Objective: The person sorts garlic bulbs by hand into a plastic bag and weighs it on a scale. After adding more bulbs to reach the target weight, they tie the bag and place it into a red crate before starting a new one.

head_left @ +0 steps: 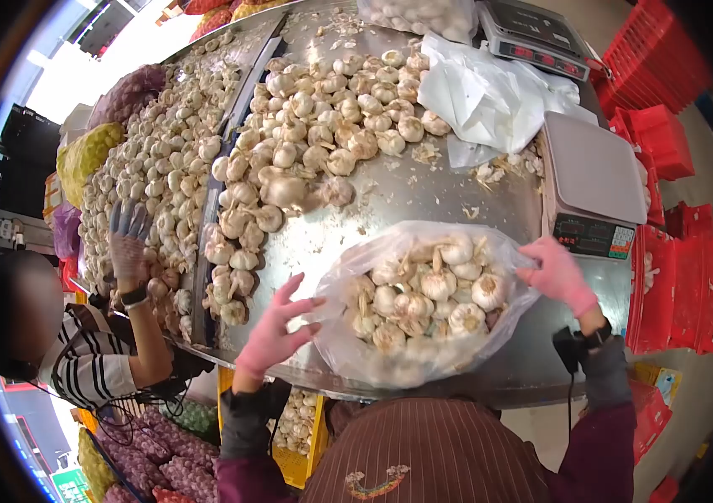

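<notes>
A clear plastic bag (pixel 335 306) full of garlic bulbs (pixel 439 285) rests at the front of the metal table, its mouth facing up. My right hand (pixel 559 275), in a pink glove, is closed on the bag's right rim. Beside the left rim, my left hand (pixel 279 325), also gloved in pink, has its fingers spread, fingertips right at the plastic. A heap of loose garlic (pixel 315 126) lies farther back on the metal table (pixel 474 205).
Right of the bag stands a digital scale (pixel 595 168); another scale (pixel 532 38) is behind it. White plastic bags (pixel 482 88) lie nearby. Red crates (pixel 683 285) line the right side. At the left, a co-worker's gloved hand (pixel 129 243) is over more garlic beyond a metal divider (pixel 221 184).
</notes>
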`<state>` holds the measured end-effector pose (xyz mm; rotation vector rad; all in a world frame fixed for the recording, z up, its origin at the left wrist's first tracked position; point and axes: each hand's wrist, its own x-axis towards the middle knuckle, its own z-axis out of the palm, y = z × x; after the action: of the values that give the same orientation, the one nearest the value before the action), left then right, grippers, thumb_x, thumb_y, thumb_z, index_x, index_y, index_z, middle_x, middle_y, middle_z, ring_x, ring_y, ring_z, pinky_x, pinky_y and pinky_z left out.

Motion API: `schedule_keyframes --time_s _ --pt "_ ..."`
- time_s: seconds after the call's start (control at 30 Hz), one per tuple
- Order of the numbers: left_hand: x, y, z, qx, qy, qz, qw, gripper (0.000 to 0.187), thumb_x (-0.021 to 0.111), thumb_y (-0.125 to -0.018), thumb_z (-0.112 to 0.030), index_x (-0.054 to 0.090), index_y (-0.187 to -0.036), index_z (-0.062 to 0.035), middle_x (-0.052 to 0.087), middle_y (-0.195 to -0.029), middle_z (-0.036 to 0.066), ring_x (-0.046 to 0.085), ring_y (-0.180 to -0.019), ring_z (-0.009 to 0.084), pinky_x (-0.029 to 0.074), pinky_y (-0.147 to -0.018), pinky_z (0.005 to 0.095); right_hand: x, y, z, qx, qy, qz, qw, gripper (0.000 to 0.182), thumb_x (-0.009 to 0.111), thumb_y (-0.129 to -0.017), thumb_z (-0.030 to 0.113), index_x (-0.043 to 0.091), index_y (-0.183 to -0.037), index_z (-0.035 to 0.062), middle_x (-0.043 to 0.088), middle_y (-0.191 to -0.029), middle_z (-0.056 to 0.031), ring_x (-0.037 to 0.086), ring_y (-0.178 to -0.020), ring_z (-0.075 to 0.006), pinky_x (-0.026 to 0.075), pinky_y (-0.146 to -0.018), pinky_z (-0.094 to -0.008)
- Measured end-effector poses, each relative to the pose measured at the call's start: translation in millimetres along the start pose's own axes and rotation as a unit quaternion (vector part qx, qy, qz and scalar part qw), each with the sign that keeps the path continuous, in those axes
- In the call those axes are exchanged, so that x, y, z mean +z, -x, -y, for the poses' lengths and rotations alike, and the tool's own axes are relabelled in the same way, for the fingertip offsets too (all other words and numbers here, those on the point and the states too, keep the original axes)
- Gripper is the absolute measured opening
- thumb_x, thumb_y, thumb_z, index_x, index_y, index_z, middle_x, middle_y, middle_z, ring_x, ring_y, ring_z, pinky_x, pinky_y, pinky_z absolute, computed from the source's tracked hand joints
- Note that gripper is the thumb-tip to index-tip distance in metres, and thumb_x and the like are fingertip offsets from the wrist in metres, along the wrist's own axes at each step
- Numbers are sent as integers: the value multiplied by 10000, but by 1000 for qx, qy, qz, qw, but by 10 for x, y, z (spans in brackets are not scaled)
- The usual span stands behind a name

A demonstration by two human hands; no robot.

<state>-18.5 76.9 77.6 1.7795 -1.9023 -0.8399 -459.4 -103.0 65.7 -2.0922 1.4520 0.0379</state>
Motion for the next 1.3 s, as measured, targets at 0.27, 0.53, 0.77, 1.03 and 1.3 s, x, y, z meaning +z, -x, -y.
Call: schedule_keyframes --time_s 0.27,0.53,0.77,1.03,1.3 --pt "451 -2063 157 4 -250 -76 965 319 612 -742 -99 622 -1061 -85 588 -1114 157 545 -1064 341 463 -878 408 249 -2014 2350 -239 34 -9 970 290 609 -796 184 666 -1067 97 631 -1095 -176 602 -1046 -334 489 -887 -406" --pt "90 -1922 316 2 -153 28 988 413 644 -728 -172 616 -1136 -112 598 -1155 130 565 -1035 343 458 -916 409 698 -2860 2802 -210 253 153 932 448 719 -747 206 649 -1177 100 590 -1266 -106 548 -1179 -334 477 -959 -410" --pt "352 -1698 54 -63 -422 164 889 385 578 -820 -196 551 -1203 -228 603 -1076 95 550 -1021 297 404 -892 433 981 -2591 2518 -267 291 147 907 527 700 -713 97 575 -1212 214 525 -1227 -64 498 -1138 -350 484 -926 -397" --pt "405 -1643 188 -55 -322 136 935 329 597 -829 -248 580 -1137 -134 600 -957 137 603 -895 259 477 -766 424 1242 -2284 2220 -200 214 53 955 494 667 -742 71 529 -1209 152 499 -1242 -147 523 -1120 -379 497 -886 -417" --pt "60 -49 -15 -26 723 -149 674 738 763 -623 -120 409 -1270 -121 562 -1145 133 622 -899 231 520 -739 293 957 -896 2623 54 -732 425 530 262 578 -723 110 544 -981 78 589 -846 -60 613 -674 -214 443 -459 -272"
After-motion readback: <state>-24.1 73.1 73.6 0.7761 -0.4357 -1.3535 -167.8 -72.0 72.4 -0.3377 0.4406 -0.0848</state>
